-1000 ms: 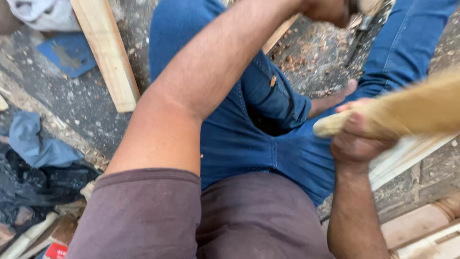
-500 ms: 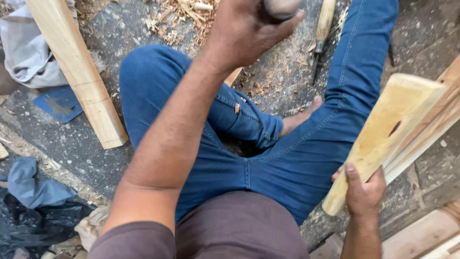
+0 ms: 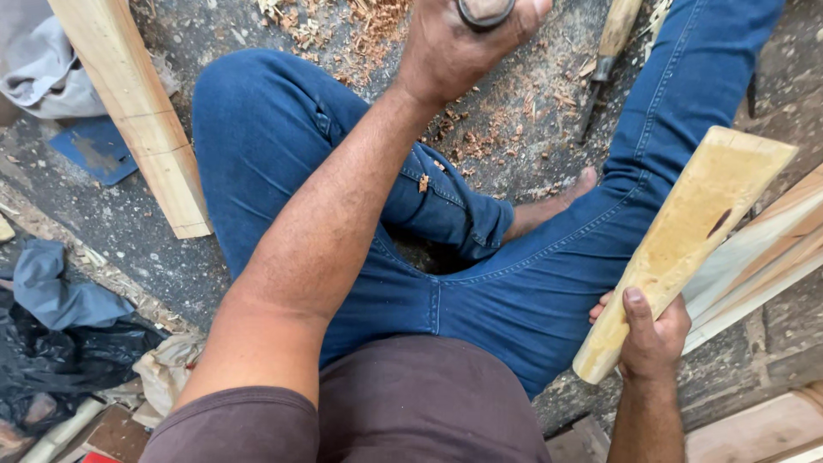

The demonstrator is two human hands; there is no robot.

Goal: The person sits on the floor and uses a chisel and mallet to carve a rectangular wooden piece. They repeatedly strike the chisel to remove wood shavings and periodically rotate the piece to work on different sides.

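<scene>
I sit on the ground in blue jeans, legs folded. My left hand [image 3: 463, 47] is stretched forward at the top of the view, closed around a round tool handle [image 3: 485, 10] whose lower end is hidden by my fist. My right hand [image 3: 649, 336] grips the narrow end of a flat pale wooden mallet [image 3: 686, 236], which points up and to the right beside my right thigh. A wooden-handled chisel [image 3: 610, 47] lies on the ground beyond my knee, among wood shavings [image 3: 506, 103].
A long pale timber plank [image 3: 137, 111] lies at the left. Grey cloth [image 3: 43, 64], a blue flat piece [image 3: 93, 150] and a black plastic bag [image 3: 60, 360] are at the far left. Stacked wooden boards [image 3: 771, 249] rest at the right.
My view has tilted up and steadied. My left hand has drawn in toward the frame's top centre with the handle. My right hand has lowered the mallet beside my thigh.
</scene>
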